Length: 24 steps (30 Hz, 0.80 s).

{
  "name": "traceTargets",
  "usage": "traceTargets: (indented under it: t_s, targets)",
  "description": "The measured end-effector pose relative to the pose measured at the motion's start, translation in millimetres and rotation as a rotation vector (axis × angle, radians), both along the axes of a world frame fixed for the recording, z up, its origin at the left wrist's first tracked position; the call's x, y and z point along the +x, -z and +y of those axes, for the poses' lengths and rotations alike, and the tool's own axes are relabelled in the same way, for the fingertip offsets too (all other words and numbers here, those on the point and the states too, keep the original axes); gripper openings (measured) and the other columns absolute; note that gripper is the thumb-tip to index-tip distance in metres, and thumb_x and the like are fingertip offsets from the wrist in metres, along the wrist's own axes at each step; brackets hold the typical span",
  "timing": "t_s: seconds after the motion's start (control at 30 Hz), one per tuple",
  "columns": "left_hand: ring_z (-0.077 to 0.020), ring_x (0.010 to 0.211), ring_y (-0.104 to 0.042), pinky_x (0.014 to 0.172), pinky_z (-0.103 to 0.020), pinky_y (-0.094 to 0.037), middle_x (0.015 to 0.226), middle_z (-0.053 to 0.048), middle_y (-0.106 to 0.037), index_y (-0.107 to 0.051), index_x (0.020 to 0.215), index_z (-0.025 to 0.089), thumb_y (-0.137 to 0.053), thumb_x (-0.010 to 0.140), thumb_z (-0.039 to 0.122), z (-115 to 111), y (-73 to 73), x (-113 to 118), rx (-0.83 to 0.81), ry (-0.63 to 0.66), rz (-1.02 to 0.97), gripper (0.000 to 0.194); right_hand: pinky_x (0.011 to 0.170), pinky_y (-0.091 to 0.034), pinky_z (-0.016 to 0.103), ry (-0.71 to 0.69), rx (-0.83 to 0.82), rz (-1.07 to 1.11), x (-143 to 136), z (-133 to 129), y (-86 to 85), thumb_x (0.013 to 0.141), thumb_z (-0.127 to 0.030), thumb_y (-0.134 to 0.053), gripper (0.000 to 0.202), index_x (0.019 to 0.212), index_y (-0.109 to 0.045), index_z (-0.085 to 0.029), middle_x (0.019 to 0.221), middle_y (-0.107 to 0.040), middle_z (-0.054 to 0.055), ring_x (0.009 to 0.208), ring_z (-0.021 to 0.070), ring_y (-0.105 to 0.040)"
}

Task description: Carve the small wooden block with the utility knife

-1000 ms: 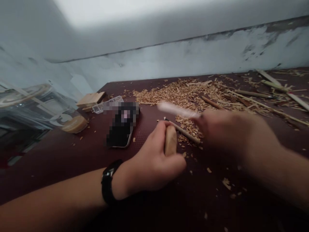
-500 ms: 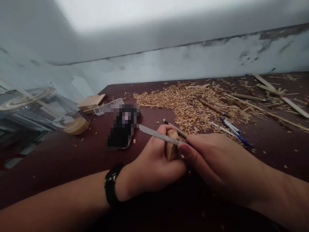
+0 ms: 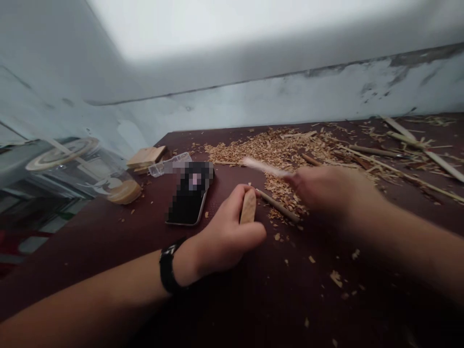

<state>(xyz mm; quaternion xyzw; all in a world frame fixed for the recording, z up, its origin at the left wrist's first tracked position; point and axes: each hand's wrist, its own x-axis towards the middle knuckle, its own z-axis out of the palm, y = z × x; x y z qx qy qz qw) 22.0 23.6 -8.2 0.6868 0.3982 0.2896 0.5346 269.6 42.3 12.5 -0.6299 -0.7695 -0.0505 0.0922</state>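
Observation:
My left hand (image 3: pixel 228 227), with a black watch (image 3: pixel 168 268) at its wrist, is closed around a small piece of wood (image 3: pixel 248 207). The wood's pale carved face points up between thumb and fingers. Off to the right, my right hand (image 3: pixel 322 193) is smeared by motion but grips a knife (image 3: pixel 266 167), its blade pointing left over the shavings. Knife and wood are apart. A thin wooden-handled tool (image 3: pixel 279 207) lies on the table between my hands.
Wood shavings (image 3: pixel 253 151) spread along the back of the dark red table (image 3: pixel 119 256). Left of my hands are a phone (image 3: pixel 186 203), a clear plastic case (image 3: pixel 170 164), wood blocks (image 3: pixel 147 157) and a tipped plastic cup (image 3: pixel 94 169). Wood strips (image 3: pixel 444 164) lie at right.
My right hand has lifted the knife off the wood and moved it up and to the right. My left hand has turned the piece of wood so a narrower side shows.

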Motion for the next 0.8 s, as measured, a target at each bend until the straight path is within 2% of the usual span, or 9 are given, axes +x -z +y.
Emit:
traceTargets:
  t_s: [0.07, 0.13, 0.2, 0.27, 0.3, 0.37, 0.43, 0.57, 0.8]
  targets:
    - [-0.0224, 0.094, -0.059, 0.074, -0.033, -0.051, 0.101, -0.003, -0.062, -0.055, 0.116, 0.023, -0.062, 0.069, 0.016, -1, 4.1, -3, -0.032, 0.022, -0.003, 0.048, 0.056, -0.026, 0.035, 0.121, 0.040, 0.021, 25, 8, -7.3, 0.106, -0.062, -0.018, 0.061, 0.065, -0.045, -0.026, 0.059, -0.054, 0.007, 0.052, 0.0163, -0.040]
    - [-0.0279, 0.111, -0.063, 0.093, -0.041, -0.055, 0.121, -0.009, -0.066, -0.052, 0.133, 0.023, -0.065, 0.071, 0.017, 2, 6.8, -4, 0.023, 0.105, 0.003, 0.064, 0.057, -0.030, 0.035, 0.147, 0.101, 0.154, 37, 7, -14.3, 0.104, -0.070, -0.013, 0.064, 0.061, -0.036, -0.028, 0.056, -0.050, 0.005, 0.054, 0.0168, -0.042]
    - [-0.0306, 0.132, -0.058, 0.114, -0.046, -0.047, 0.143, -0.014, -0.060, -0.044, 0.148, 0.021, -0.065, 0.077, 0.021, 8, 6.0, -3, 0.178, 0.124, 0.048, 0.074, 0.055, -0.030, 0.034, 0.068, 0.026, 0.332, 30, -2, -17.5, 0.100, -0.078, -0.014, 0.066, 0.063, -0.036, -0.028, 0.055, -0.047, 0.002, 0.053, 0.0168, -0.043]
    - [-0.0325, 0.141, -0.050, 0.122, -0.049, -0.038, 0.153, -0.018, -0.053, -0.043, 0.150, 0.016, -0.062, 0.083, 0.024, 11, 1.8, -1, 0.324, 0.089, 0.158, 0.070, 0.056, -0.032, 0.034, -0.078, -0.021, 0.420, 8, -15, -15.2, 0.100, -0.076, -0.023, 0.061, 0.067, -0.039, -0.028, 0.059, -0.049, 0.001, 0.056, 0.0176, -0.047]
    - [-0.0324, 0.138, -0.052, 0.120, -0.049, -0.039, 0.150, -0.018, -0.055, -0.049, 0.144, 0.015, -0.060, 0.086, 0.025, 11, -0.9, 0, 0.375, 0.061, 0.218, 0.060, 0.058, -0.033, 0.035, -0.141, -0.039, 0.430, -4, -21, -12.5, 0.103, -0.071, -0.026, 0.057, 0.070, -0.041, -0.027, 0.062, -0.051, 0.001, 0.059, 0.0180, -0.048]
    - [-0.0285, 0.116, -0.061, 0.105, -0.046, -0.048, 0.126, -0.014, -0.066, -0.061, 0.120, 0.016, -0.054, 0.093, 0.024, 7, -6.3, 2, 0.443, 0.000, 0.319, 0.029, 0.061, -0.033, 0.034, -0.210, -0.122, 0.450, -27, -32, -6.7, 0.105, -0.063, -0.030, 0.051, 0.074, -0.045, -0.026, 0.068, -0.056, 0.001, 0.062, 0.0177, -0.050]
    - [-0.0228, 0.093, -0.062, 0.086, -0.038, -0.049, 0.101, -0.007, -0.068, -0.061, 0.095, 0.019, -0.051, 0.096, 0.023, 1, -9.7, 3, 0.525, -0.052, 0.399, 0.010, 0.063, -0.033, 0.034, -0.241, -0.166, 0.444, -41, -41, -2.7, 0.106, -0.060, -0.030, 0.048, 0.077, -0.047, -0.025, 0.073, -0.059, 0.002, 0.065, 0.0178, -0.051]
    - [-0.0185, 0.076, -0.058, 0.070, -0.033, -0.041, 0.084, -0.004, -0.067, -0.051, 0.074, 0.020, -0.053, 0.097, 0.024, -5, -10.2, 5, 0.623, -0.056, 0.510, 0.023, 0.065, -0.032, 0.036, -0.219, -0.189, 0.303, -54, -53, -2.0, 0.108, -0.056, -0.023, 0.050, 0.080, -0.049, -0.025, 0.078, -0.063, 0.005, 0.067, 0.0195, -0.053]
    - [-0.0146, 0.055, -0.045, 0.060, -0.034, -0.024, 0.062, -0.001, -0.060, -0.050, 0.063, 0.019, -0.054, 0.096, 0.031, 2, -8.5, 3, 0.613, -0.086, 0.626, 0.035, 0.057, -0.020, 0.038, -0.147, -0.062, -0.001, -56, -46, -1.6, 0.108, -0.056, -0.014, 0.057, 0.083, -0.055, -0.023, 0.076, -0.066, 0.009, 0.061, 0.0222, -0.057]
